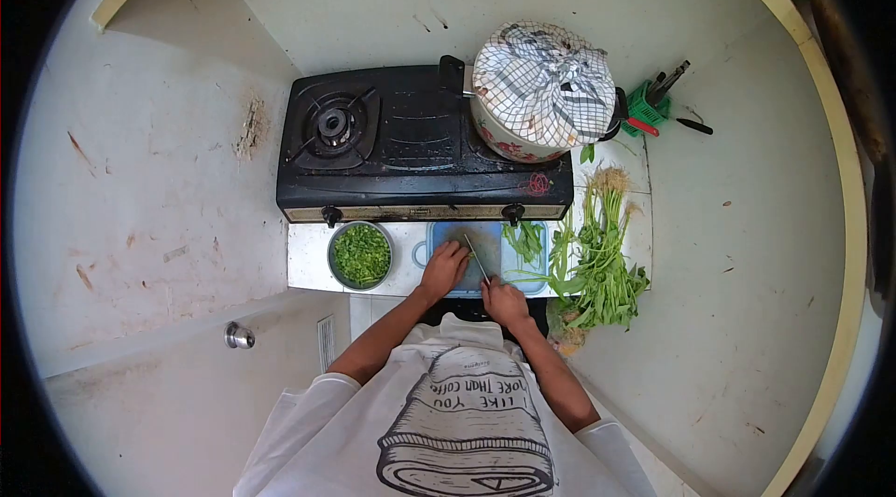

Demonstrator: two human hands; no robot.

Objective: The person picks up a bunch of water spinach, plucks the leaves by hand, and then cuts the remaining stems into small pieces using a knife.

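A blue cutting board (532, 285) lies at the counter's front edge below the stove. My right hand (505, 302) is closed round the handle of a knife (475, 254), whose blade points up and to the left over the board. Just left of the blade, my left hand (445, 267) rests on the board with its fingers close together; anything under them is hidden. Some cut green leaves (525, 240) lie on the board's right part. To the left stands a round bowl (331, 264) full of chopped greens (361, 254).
Behind the board is a black two-burner stove (420, 185), with a cloth-covered pot (509, 144) on its right side. Leafy greens with roots (602, 264) lie right of the board. A green basket (644, 107) with utensils stands at the back right.
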